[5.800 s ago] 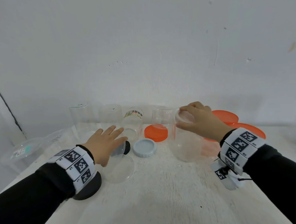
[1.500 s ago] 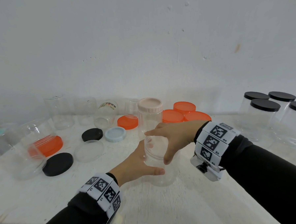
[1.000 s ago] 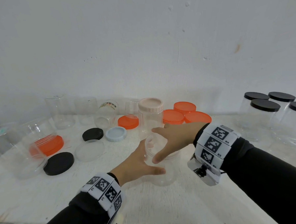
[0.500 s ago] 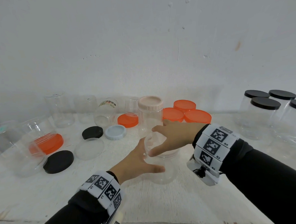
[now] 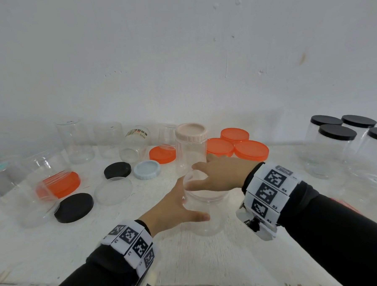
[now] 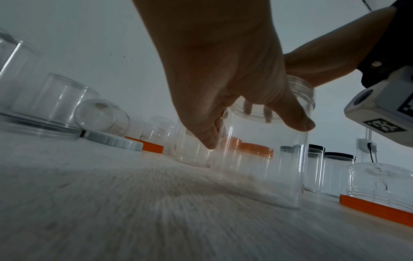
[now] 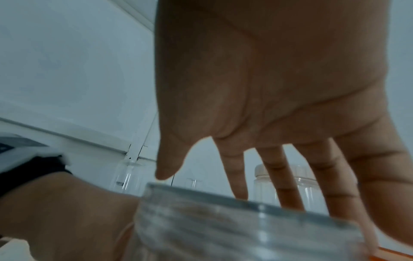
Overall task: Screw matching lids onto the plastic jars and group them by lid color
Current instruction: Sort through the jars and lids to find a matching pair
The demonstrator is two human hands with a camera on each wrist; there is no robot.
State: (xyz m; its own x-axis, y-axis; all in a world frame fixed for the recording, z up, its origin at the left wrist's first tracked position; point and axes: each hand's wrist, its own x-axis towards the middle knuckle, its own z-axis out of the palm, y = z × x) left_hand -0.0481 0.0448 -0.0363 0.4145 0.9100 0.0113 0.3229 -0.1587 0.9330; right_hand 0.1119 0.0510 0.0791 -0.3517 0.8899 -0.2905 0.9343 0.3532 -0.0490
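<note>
Progress check. Your left hand (image 5: 173, 206) wraps the body of a clear jar (image 5: 205, 216) standing upright on the counter (image 5: 211, 262): grip curled round the jar wall, thumb in front. Your right hand (image 5: 223, 172) lies over the jar's mouth with fingers extended and spread; that grip is wide. A clear lid (image 5: 204, 191) appears to sit on the mouth, but how far it is threaded cannot be told.

Done so far: four black-lidded jars (image 5: 338, 150) grouped at the right; one pink-lidded jar (image 5: 191, 147) just behind your hands.

Left, by my judgement: several open jars (image 5: 75, 141) along the wall, some lying on their sides, and loose lids, namely orange lids (image 5: 235, 144), black lids (image 5: 74, 207), a pale blue lid (image 5: 147, 169), another clear lid (image 5: 113, 190). Roughly halfway at best.
</note>
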